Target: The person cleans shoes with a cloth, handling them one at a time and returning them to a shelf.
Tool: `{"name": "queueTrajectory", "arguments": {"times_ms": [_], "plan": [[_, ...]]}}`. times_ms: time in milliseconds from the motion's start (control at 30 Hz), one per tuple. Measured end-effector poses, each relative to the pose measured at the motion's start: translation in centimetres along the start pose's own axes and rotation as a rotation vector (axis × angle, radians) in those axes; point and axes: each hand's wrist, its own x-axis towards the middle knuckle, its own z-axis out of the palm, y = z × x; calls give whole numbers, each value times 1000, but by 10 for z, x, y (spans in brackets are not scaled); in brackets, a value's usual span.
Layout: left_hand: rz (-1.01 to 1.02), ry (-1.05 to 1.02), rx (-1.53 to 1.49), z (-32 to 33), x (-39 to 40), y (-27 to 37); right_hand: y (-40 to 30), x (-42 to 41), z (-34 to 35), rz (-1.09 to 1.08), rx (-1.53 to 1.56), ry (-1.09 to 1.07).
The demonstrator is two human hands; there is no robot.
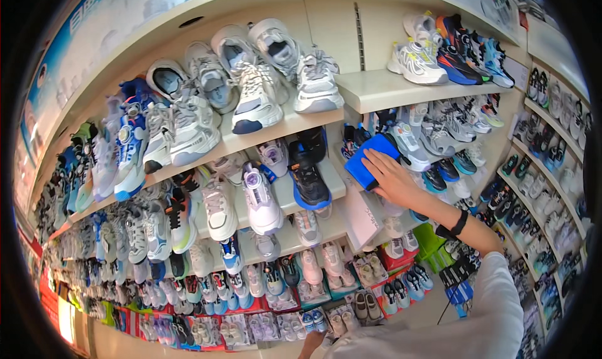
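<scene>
My right hand (386, 175) lies flat over a bright blue pad with black edges (367, 154), its fingers spread along the top and the thumb hidden. The pad is in front of the right shelf section, close to white and grey sneakers with dial closures (408, 142). Low in the view, my left hand (314, 341) is curled near a pair of small blue and white shoes (313, 319); whether it holds anything cannot be made out. Left of the pad, a black sneaker with a blue sole (308, 180) stands on a middle shelf.
A bare end of an upper shelf (362, 93) juts out above the pad. White sneakers (256, 98) crowd the upper left shelf. Below the pad hangs a white panel with writing (363, 218). More shoe racks (541, 171) curve along the right.
</scene>
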Motion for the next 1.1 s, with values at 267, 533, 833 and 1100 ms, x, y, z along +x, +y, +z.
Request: {"name": "queueTrajectory", "arguments": {"times_ms": [267, 533, 833, 1100], "plan": [[-24, -162, -110, 73, -13, -21, 7, 10, 6, 45, -53, 61], [39, -249, -171, 95, 0, -31, 8, 20, -17, -30, -207, 308], [251, -228, -243, 108, -18, -120, -108, -83, -13, 469, 572, 502], [149, -525, -178, 41, 22, -148, -265, -185, 81, 1343, 1483, 226]]}}
